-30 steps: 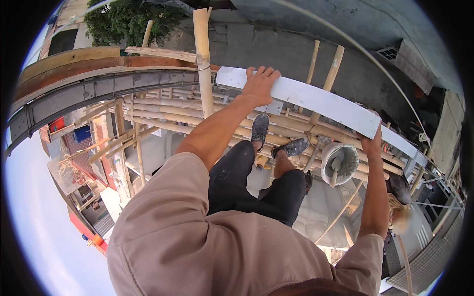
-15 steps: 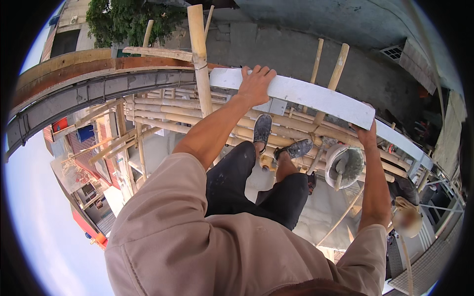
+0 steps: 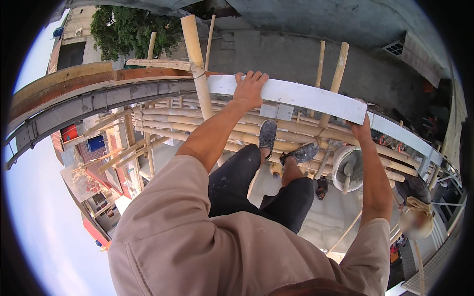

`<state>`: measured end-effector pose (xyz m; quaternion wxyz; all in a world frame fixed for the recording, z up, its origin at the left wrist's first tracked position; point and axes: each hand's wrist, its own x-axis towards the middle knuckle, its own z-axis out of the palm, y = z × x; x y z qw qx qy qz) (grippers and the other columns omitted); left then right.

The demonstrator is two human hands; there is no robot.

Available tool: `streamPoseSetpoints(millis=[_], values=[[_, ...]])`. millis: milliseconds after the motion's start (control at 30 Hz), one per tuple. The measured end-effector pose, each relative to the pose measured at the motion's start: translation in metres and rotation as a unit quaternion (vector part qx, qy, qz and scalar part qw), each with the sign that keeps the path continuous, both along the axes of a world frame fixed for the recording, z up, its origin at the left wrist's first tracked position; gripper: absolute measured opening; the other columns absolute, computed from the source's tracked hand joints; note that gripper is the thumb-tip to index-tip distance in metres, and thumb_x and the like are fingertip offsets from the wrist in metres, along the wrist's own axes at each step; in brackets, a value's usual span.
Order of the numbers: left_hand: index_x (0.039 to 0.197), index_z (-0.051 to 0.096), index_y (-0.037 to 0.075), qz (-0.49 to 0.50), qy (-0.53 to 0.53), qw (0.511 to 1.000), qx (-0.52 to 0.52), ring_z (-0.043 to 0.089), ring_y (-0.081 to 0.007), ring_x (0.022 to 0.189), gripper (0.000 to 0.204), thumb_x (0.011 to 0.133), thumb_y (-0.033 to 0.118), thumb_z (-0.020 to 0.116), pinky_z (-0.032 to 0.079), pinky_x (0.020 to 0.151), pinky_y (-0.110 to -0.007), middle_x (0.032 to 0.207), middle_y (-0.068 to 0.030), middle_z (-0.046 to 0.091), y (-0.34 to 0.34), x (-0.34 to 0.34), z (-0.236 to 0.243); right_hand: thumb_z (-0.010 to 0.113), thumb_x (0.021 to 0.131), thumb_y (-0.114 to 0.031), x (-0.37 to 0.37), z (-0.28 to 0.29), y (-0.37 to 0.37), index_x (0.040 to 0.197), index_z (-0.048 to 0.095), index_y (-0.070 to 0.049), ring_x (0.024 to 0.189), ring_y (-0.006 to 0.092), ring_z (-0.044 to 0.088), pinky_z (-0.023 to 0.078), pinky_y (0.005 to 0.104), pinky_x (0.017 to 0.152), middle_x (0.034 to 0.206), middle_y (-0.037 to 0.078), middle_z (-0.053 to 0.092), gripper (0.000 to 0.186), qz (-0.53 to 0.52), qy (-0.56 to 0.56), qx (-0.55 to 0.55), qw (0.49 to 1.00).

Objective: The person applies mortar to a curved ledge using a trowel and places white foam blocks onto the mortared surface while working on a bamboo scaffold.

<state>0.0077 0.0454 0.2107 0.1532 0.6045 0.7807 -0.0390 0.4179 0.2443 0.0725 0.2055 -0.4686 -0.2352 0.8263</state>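
A long white block (image 3: 311,96) lies along the top of the wall in front of me, its left end close against an upright bamboo pole (image 3: 196,64). My left hand (image 3: 249,90) is over its top near that end, fingers curled across the far edge. At the right end, my right hand (image 3: 360,126) grips the block from the near side and corner; most of those fingers are hidden. Below my right forearm is a pale bucket (image 3: 336,170) of grey mortar, with a trowel (image 3: 347,170) in it.
My feet stand on bamboo poles (image 3: 237,136) lashed as scaffolding. A white course (image 3: 402,135) continues right, and a grey beam (image 3: 74,101) curves left. Upright poles (image 3: 338,69) rise beyond the block. Another person in a pale hat (image 3: 417,222) is lower right.
The block and both my hands have shifted slightly left relative to the bucket. My hold on it is unchanged, and the whole view has moved a little.
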Motion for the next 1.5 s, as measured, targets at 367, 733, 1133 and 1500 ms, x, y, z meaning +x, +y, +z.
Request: streamPoseSetpoints(millis=[367,733,1133,1500], values=[[0.131,0.056,0.016,0.001,0.021,1.0,-0.01,0.05,-0.0243,0.126,0.067,0.068,0.003,0.074,0.029,0.106,-0.058,0.124,-0.0019,0.059,0.001,-0.008,-0.007,0.049,0.105,-0.051,-0.022,-0.016,0.013,0.13,0.063,-0.022,0.118,0.0215,0.06,0.05,0.0469,0.085,0.129,-0.002,0.066,0.042,0.01,0.014,0.003,1.0],[0.129,0.056,0.014,-0.02,0.024,0.999,-0.016,0.051,-0.0252,0.126,0.067,0.066,0.009,0.078,0.031,0.105,-0.056,0.123,-0.0036,0.059,0.002,-0.001,-0.005,0.045,0.106,-0.054,-0.017,0.0,0.001,0.126,0.064,-0.022,0.108,0.0222,0.065,0.052,0.0439,0.076,0.119,-0.001,0.068,0.042,-0.045,0.01,-0.051,0.998],[0.118,0.054,0.008,-0.161,0.045,0.985,0.041,0.052,-0.032,0.121,0.067,0.059,0.017,0.085,0.037,0.102,-0.049,0.121,-0.0144,0.057,0.123,0.061,0.077,0.07,0.084,0.009,0.083,0.102,0.057,0.149,0.044,-0.017,0.12,0.0169,0.058,0.055,0.0385,0.095,0.137,0.003,0.058,0.074,-0.019,-0.054,0.2,0.978],[0.108,0.052,0.002,-0.205,-0.126,0.97,-0.018,0.065,-0.0389,0.091,0.07,0.054,0.018,0.092,0.052,0.083,-0.045,0.098,-0.0197,0.065,0.103,0.172,0.176,0.087,0.071,-0.005,0.209,0.231,-0.013,0.153,0.046,-0.012,0.133,0.0309,0.057,0.048,0.0437,0.112,0.14,0.013,0.064,0.091,0.095,-0.404,0.407,0.814]])
